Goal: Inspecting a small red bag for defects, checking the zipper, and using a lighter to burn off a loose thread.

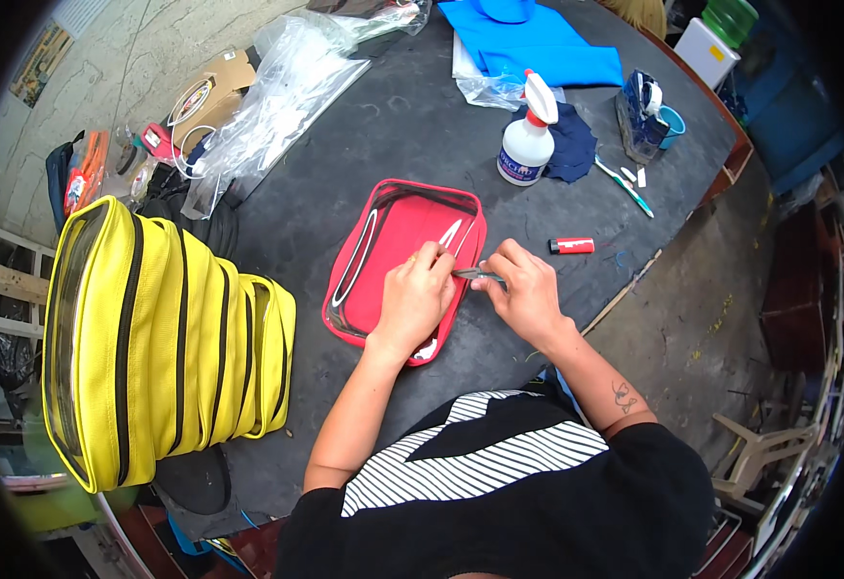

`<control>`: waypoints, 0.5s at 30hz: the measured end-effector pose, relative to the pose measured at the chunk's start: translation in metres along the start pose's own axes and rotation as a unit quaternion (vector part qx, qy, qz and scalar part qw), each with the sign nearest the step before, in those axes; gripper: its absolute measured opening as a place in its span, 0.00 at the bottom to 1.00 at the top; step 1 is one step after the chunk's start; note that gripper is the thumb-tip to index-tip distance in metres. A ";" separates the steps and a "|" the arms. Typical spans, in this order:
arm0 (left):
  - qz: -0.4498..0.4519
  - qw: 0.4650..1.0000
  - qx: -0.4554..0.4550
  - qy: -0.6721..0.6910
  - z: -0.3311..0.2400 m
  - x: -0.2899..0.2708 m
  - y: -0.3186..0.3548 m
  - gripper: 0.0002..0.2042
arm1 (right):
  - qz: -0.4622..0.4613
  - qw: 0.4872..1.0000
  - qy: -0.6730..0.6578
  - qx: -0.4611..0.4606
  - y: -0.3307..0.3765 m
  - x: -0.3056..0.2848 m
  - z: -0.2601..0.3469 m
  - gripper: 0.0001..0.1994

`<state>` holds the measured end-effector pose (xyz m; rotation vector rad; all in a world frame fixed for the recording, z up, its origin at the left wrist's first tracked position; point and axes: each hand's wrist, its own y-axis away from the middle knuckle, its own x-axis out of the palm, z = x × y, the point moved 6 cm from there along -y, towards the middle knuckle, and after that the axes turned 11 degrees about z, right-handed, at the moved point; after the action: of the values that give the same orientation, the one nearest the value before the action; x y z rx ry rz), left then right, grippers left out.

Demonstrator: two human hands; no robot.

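A red zippered pouch (404,227) with clear plastic sides and dark trim lies flat on the table in front of me. My left hand (416,297) is over its right side, fingers pinched at the pouch's edge; what they pinch is too small to make out. My right hand (528,291) grips a small grey metal cutting tool that looks like thread snips (470,274). The snips' tip points left and lies close to my left fingertips at the pouch's edge. A white handle loop (354,259) shows along the pouch's left side.
A row of yellow zippered bags (156,338) stands at left. Beyond the pouch are a spray bottle (526,150), dark cloth (570,145), a toothbrush (626,188) and blue fabric (538,53). A red lighter (572,246) lies near the right table edge. Plastic sheeting (282,92) lies far left.
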<state>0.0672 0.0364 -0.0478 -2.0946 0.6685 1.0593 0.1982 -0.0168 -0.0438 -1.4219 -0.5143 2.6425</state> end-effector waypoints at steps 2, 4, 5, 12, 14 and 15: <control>-0.003 1.000 0.000 -0.003 0.000 0.000 0.000 0.06 | -0.004 1.000 0.013 -0.007 0.000 0.001 0.001 0.10; -0.001 1.000 0.002 -0.002 0.000 0.000 -0.001 0.07 | -0.002 1.000 0.015 -0.008 0.000 0.000 0.002 0.10; -0.001 1.000 0.003 -0.002 -0.001 0.000 -0.001 0.07 | -0.002 1.000 0.016 -0.009 -0.001 0.000 0.003 0.10; 0.002 1.000 0.000 0.000 0.000 -0.001 0.000 0.06 | -0.005 0.999 0.036 -0.031 -0.004 0.001 0.002 0.09; -0.001 1.000 -0.002 0.006 -0.002 -0.003 0.002 0.06 | 0.025 1.000 0.010 -0.006 -0.008 -0.001 -0.004 0.11; -0.034 0.999 -0.023 0.036 -0.002 -0.008 0.005 0.05 | 0.024 0.999 0.010 -0.024 -0.014 -0.006 -0.004 0.11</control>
<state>0.0603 0.0327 -0.0416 -2.1887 0.6099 0.9738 0.2034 -0.0040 -0.0365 -1.4918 -0.5530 2.6681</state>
